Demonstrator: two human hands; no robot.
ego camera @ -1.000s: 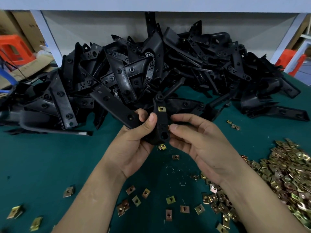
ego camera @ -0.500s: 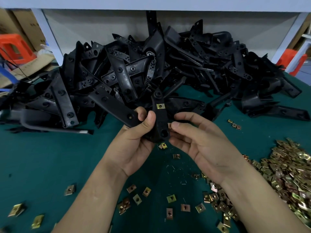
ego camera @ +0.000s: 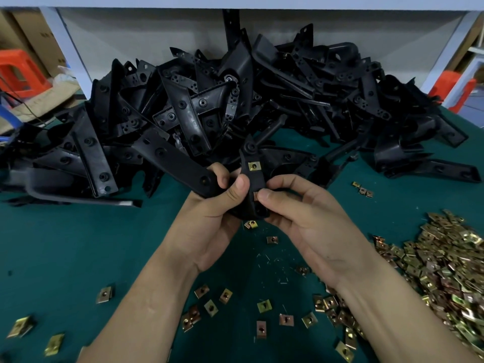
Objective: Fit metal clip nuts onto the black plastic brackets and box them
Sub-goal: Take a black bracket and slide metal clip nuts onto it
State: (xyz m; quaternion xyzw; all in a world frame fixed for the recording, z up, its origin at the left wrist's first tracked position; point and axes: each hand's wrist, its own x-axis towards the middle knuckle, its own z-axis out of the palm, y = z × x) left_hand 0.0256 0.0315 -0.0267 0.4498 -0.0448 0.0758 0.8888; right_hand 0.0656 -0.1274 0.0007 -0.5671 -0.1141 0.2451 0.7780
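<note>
bracket (ego camera: 252, 180): long axis near upright; fitted nut (ego camera: 254, 166) near top
left grip (ego camera: 207, 218): clamped on its lower left
right grip (ego camera: 309, 218): pinches second nut (ego camera: 254, 196) at right edge, below; probably slides leftward

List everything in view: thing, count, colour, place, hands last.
held bracket: one, black, centre, in both hands
fitted clip nut: one, gold, on held bracket's upper part
bracket pile: many, black, table's back
loose clip nuts: many, gold, heaped right, scattered front
table: one, green, underneath everything
stools: two, orange, far left and far right
cardboard boxes: brown, back left, count unclear
left hand: grips held bracket
right hand: pinches held bracket
</note>
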